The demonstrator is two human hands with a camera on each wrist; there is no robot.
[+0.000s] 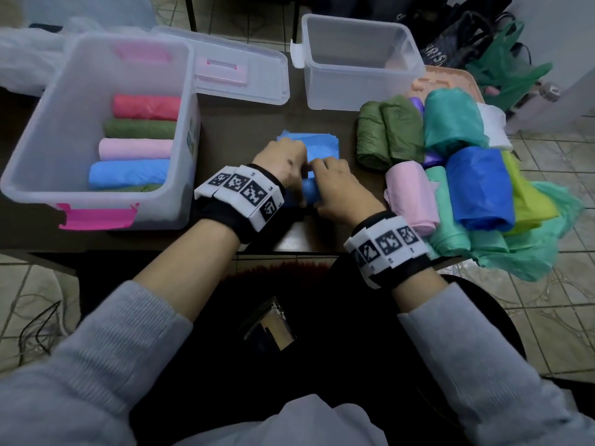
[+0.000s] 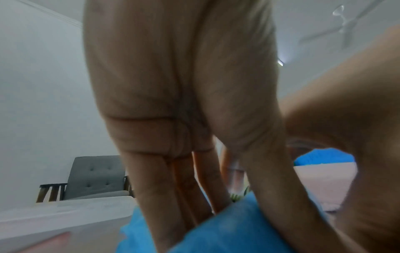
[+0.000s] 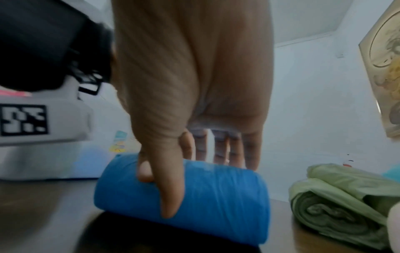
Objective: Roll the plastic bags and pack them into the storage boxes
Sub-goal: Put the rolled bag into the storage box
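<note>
A light blue plastic bag [image 1: 322,144] lies on the dark table, its near end wound into a roll [image 3: 227,205]. My left hand [image 1: 285,165] and right hand [image 1: 335,185] sit side by side on that roll, thumbs on the near side and fingers curled over the far side. The big storage box [image 1: 42,149] at the left holds red, green, pink and blue rolled bags in a row. A smaller clear box [image 1: 354,91] at the back right is empty.
The big box's lid [image 1: 244,69] lies flat behind the blue bag. At the right, a pile of rolled bags fills the table edge: olive green [image 1: 389,133], teal [image 1: 450,123], pink [image 1: 410,197] and dark blue [image 1: 479,188]. Loose green bags hang over the side.
</note>
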